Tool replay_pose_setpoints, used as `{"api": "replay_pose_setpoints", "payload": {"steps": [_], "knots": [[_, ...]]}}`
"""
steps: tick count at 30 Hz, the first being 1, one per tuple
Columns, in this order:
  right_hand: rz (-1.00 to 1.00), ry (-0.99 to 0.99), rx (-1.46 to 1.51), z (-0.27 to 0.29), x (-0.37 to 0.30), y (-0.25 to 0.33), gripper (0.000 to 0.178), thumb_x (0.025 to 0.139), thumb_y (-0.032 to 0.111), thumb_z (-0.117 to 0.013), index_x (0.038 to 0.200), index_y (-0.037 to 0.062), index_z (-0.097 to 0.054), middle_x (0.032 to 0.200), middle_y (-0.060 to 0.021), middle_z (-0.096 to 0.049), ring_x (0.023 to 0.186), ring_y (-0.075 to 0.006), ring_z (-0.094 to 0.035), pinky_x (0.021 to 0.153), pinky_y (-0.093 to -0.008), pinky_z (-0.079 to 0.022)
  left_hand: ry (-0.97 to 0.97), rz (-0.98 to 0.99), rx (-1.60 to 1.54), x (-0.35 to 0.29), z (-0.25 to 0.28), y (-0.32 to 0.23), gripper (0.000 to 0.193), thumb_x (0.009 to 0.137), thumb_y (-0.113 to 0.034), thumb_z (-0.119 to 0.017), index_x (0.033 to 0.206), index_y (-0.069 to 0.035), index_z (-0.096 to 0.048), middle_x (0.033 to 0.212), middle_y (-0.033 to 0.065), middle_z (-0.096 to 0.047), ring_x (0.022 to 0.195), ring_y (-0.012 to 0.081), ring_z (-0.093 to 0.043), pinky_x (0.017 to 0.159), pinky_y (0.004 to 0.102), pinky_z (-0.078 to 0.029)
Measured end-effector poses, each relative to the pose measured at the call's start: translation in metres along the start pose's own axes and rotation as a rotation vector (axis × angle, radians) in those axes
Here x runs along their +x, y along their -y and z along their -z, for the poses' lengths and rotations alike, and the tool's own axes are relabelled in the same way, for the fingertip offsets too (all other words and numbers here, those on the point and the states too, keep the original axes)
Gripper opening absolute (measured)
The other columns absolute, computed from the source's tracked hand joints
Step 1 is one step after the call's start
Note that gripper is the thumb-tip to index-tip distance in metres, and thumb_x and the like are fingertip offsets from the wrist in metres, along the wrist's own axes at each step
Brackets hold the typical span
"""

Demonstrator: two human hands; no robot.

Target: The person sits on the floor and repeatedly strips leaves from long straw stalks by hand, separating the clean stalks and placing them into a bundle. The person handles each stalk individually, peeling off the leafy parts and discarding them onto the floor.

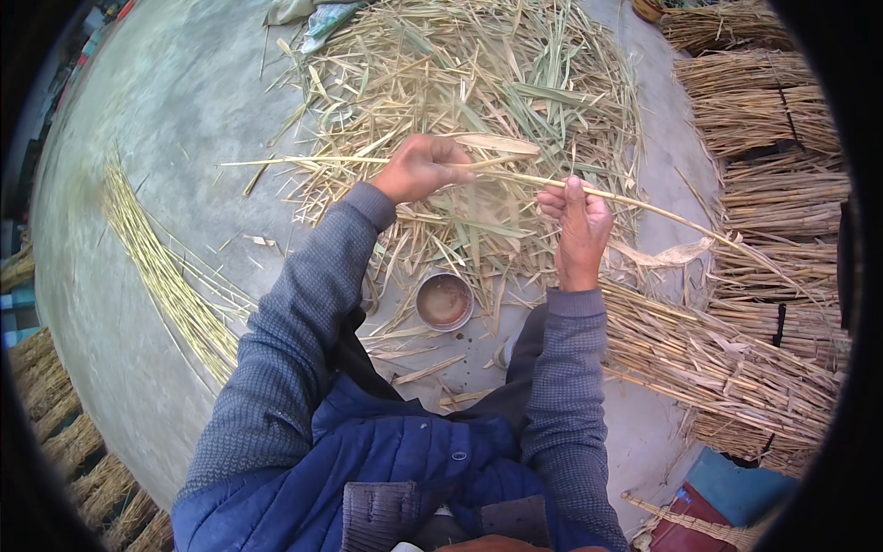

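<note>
Left hand (423, 169) clasps long stalk (628, 199); right hand (579, 224) pinches it farther along. Dry-leaf heap (432, 64) beneath. Stalk bundles (759, 101) line floor's (184, 87) right edge.

Stalk bundles (782, 195) at right, leaf litter (441, 69) at upper centre and grey floor (207, 87) at upper left marked a workshop-like space.
</note>
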State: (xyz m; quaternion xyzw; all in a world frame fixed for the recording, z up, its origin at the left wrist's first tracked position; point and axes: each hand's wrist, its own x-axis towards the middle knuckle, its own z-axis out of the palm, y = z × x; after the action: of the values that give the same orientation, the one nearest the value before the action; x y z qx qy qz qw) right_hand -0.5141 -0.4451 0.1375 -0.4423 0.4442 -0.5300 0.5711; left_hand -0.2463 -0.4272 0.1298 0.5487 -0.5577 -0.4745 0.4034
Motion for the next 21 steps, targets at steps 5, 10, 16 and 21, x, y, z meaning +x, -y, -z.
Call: {"api": "replay_pose_setpoints", "payload": {"steps": [5, 10, 16, 21], "knots": [[-0.001, -0.054, -0.07, 0.008, -0.001, 0.001, 0.038, 0.1, 0.033, -0.064, 0.104, -0.0046, -0.06, 0.087, -0.0162, -0.07, 0.073, -0.0188, -0.072, 0.065, -0.0261, -0.058, -0.208, 0.023, -0.304, 0.008, 0.046, 0.016, 0.018, 0.09, -0.016, -0.076, 0.091, -0.004, -0.062, 0.086, 0.007, -0.073, 0.076, 0.015, -0.069, 0.073, 0.0292, -0.054], [-0.079, 0.025, -0.092, 0.01, -0.005, -0.001, 0.037, 0.1, 0.033, -0.064, 0.108, -0.0036, -0.061, 0.091, -0.0147, -0.071, 0.076, -0.0175, -0.071, 0.067, -0.0255, -0.058, -0.264, -0.073, 1.198, 0.004, 0.057, 0.035, 0.035, 0.088, -0.038, -0.072, 0.093, -0.005, -0.064, 0.078, 0.0096, -0.069, 0.073, 0.0267, -0.063, 0.075, 0.0428, -0.044], [-0.081, 0.073, -0.03, -0.019, -0.003, -0.013, 0.037, 0.1, 0.031, -0.064, 0.108, -0.005, -0.061, 0.093, -0.017, -0.071, 0.079, -0.0187, -0.072, 0.068, -0.0256, -0.058, -0.029, -0.592, 0.738, 0.009, -0.015, -0.004, 0.026, 0.088, -0.035, -0.071, 0.093, -0.01, -0.07, 0.075, 0.0067, -0.064, 0.079, 0.0228, -0.06, 0.075, 0.037, -0.041], [-0.11, 0.016, 0.014, -0.009, 0.004, -0.009, 0.035, 0.1, 0.029, -0.064, 0.108, -0.005, -0.061, 0.093, -0.0164, -0.071, 0.079, -0.0184, -0.072, 0.068, -0.0254, -0.058, -0.019, -0.483, 0.973, 0.013, -0.014, 0.005, 0.015, 0.082, -0.025, -0.073, 0.084, -0.012, -0.066, 0.069, 0.0049, -0.061, 0.074, 0.0238, -0.06, 0.071, 0.0379, -0.042]]}}
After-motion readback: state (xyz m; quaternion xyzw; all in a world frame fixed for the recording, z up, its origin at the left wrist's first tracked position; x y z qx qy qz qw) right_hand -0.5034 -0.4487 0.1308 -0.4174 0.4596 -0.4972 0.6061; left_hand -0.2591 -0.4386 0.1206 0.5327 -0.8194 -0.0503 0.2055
